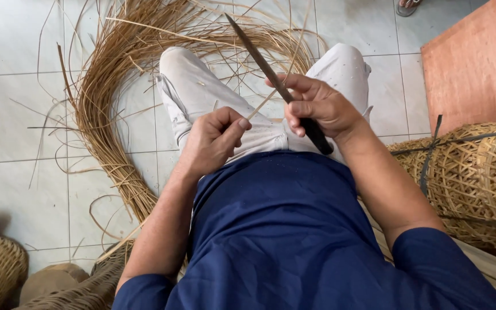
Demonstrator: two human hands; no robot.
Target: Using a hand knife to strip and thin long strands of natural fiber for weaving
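A thin rattan strip (259, 106) is pinched in the closed fingers of the left hand (213, 140) above the lap; a long dark knife (276, 83) is gripped by the right hand (320, 106), blade laid against it.

You're in a dark navy shirt (282, 229), sleeves pushed above the elbows, forearms bare; light off-white trousers (202, 92), creased at the knees.

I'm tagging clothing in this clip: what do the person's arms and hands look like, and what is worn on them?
Both hands, left hand and right hand, are bare: no gloves, rings or watch visible. The forearms are bare too. Dark blue sleeves are pushed up near the elbows, matching the dark blue shirt.
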